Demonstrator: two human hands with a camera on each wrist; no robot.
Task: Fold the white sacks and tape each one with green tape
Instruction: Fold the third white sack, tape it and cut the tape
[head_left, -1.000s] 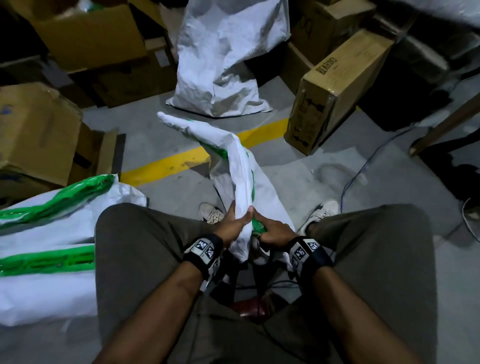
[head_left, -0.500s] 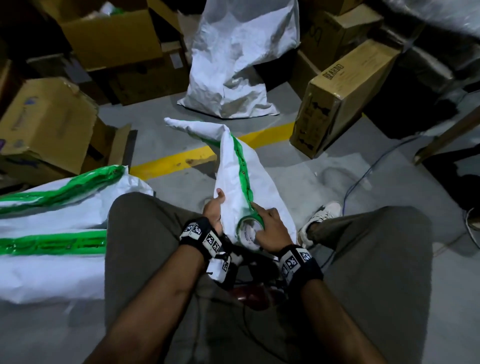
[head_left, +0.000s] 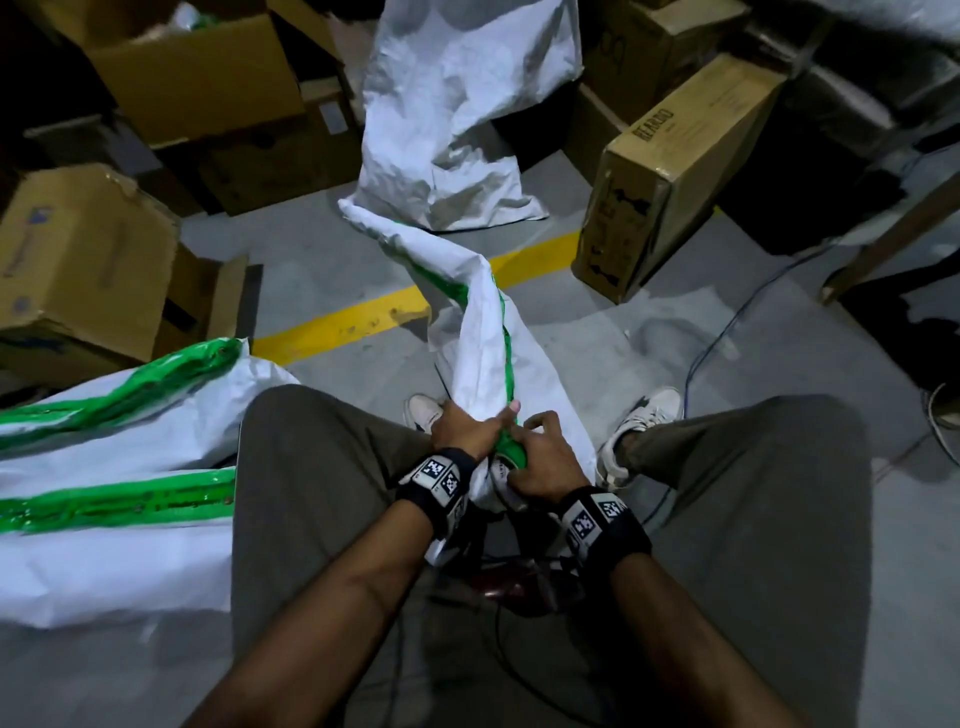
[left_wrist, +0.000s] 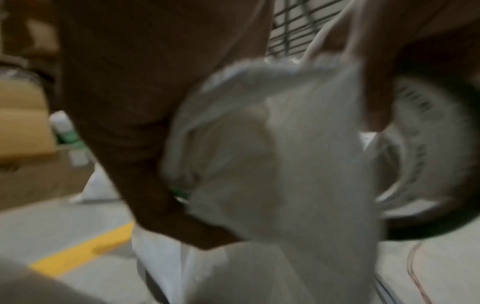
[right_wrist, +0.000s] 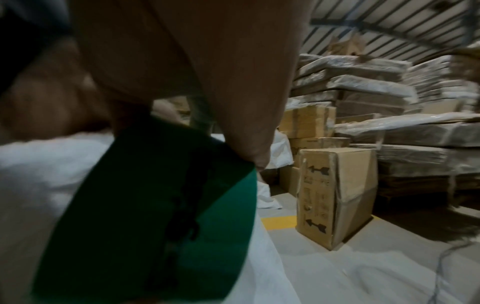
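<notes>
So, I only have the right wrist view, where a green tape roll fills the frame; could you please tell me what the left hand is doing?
Observer: In the head view, the left hand grips the folded white woven sack just above the roll of green tape.
Operator: Thank you. Is any tape on that sack yet?
Observer: Yes, a green tape strip runs along its edge, upward from the hands.
Operator: Are there taped sacks nearby?
Observer: One large white sack with two green tape bands lies to the person's left.
</notes>
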